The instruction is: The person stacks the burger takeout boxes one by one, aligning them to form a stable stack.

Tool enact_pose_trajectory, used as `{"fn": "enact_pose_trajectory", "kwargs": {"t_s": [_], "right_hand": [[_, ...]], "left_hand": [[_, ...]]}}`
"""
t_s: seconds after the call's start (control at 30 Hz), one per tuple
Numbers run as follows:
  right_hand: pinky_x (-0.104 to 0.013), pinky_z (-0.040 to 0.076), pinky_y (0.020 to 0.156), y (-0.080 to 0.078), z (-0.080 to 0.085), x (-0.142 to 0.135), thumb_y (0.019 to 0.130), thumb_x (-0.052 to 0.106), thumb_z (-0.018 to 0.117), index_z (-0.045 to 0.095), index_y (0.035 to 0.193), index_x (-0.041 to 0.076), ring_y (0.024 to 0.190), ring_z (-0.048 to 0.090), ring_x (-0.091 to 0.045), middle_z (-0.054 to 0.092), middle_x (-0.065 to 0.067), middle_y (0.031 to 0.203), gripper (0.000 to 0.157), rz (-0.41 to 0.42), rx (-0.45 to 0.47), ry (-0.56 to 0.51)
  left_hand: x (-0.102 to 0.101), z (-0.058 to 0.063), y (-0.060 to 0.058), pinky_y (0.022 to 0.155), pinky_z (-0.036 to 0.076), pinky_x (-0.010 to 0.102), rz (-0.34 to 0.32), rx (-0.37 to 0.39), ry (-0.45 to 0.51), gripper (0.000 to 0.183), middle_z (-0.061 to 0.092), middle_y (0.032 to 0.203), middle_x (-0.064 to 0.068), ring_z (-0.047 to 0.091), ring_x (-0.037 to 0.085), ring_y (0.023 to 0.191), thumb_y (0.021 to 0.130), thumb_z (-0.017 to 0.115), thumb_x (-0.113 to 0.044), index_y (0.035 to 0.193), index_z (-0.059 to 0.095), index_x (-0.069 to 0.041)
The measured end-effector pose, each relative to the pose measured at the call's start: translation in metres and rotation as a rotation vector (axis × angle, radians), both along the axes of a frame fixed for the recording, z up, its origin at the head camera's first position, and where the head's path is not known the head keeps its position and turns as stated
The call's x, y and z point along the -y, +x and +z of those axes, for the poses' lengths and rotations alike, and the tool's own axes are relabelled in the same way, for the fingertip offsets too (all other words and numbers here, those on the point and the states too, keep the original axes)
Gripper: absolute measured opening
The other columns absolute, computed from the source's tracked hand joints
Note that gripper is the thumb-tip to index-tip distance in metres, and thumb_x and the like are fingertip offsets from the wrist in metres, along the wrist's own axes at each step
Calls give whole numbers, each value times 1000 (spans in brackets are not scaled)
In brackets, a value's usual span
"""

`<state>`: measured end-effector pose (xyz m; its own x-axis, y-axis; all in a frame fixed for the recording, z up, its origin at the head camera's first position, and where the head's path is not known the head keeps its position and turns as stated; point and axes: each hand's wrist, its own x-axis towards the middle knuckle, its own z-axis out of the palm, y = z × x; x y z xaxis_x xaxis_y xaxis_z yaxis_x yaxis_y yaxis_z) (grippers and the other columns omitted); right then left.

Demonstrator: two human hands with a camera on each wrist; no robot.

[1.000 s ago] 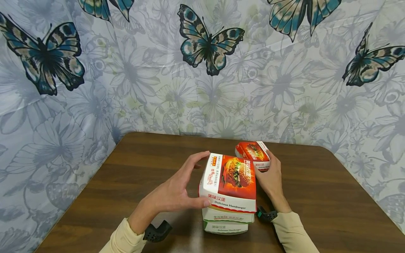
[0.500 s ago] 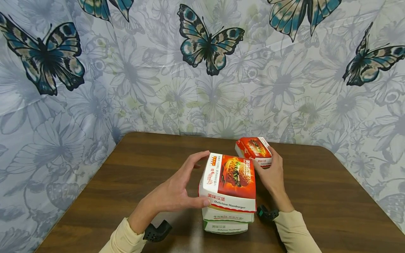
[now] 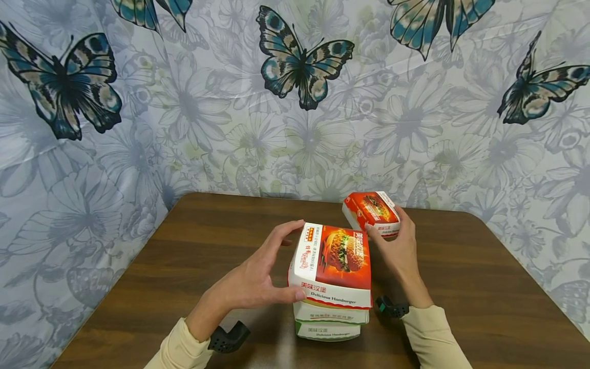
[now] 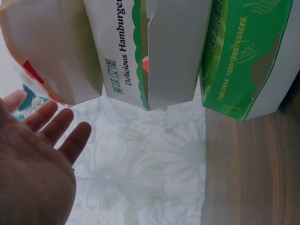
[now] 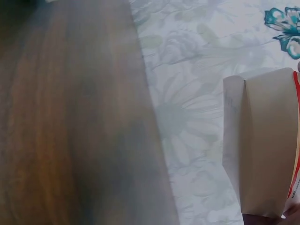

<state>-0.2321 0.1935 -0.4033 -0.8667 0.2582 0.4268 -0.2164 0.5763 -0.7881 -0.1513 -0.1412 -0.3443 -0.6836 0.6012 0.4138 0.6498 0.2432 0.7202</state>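
Three hamburger boxes stand stacked near the table's front. The top one (image 3: 345, 259) is red and white with a burger picture; the middle box (image 3: 332, 313) and the bottom box (image 3: 327, 331) show white sides with green trim. Beside the top box's left side, my left hand (image 3: 253, 282) has its thumb at the near corner. Its fingers are extended in the left wrist view, close to that box (image 4: 56, 51). My right hand (image 3: 400, 251) grips a smaller red hamburger box (image 3: 374, 209), behind and right of the stack. This box's plain underside (image 5: 267, 145) faces the right wrist camera.
The brown wooden table (image 3: 461, 287) extends around the stack to both sides. Behind it hangs a pale floral cloth (image 3: 415, 154) printed with large butterflies. A black band (image 3: 229, 338) is on the left wrist and another band (image 3: 392, 307) on the right.
My right hand has raised the small hamburger box away from behind the stack, up and slightly right in the head view. The left hand and the stack stay in place.
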Motion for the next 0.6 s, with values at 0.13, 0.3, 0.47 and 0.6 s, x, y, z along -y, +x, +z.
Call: {"fn": "enact_pose_trajectory", "kwargs": {"t_s": [0.13,0.3,0.47,0.6], "right_hand": [[-48,41,99,2,6,2,90,39,77,30,160,14,123,47,-35,41,-20,150,89,2,-16,-17],[-44,40,96,4,13,4,89,38,79,34,158,12,120,48,-32,43,-19,147,87,5,-54,-4],[-46,40,96,8,22,4,89,34,78,38,156,12,122,45,-30,40,-18,149,81,10,-120,18],[-40,39,95,11,29,5,89,32,78,39,156,14,123,43,-29,38,-18,150,79,22,-161,37]], "left_hand": [[0,0,0,115,34,58,-2,-15,3,106,28,160,-10,34,18,145,80,84,-36,161,16,-36],[0,0,-1,115,34,54,-14,-22,15,105,29,159,-9,34,22,145,80,83,-37,161,15,-36],[0,0,-1,115,34,53,-16,-31,20,106,30,159,-9,35,21,145,80,83,-37,161,15,-36],[0,0,-1,114,35,54,-15,-35,23,106,30,159,-9,35,19,144,80,83,-36,161,16,-36]]}}
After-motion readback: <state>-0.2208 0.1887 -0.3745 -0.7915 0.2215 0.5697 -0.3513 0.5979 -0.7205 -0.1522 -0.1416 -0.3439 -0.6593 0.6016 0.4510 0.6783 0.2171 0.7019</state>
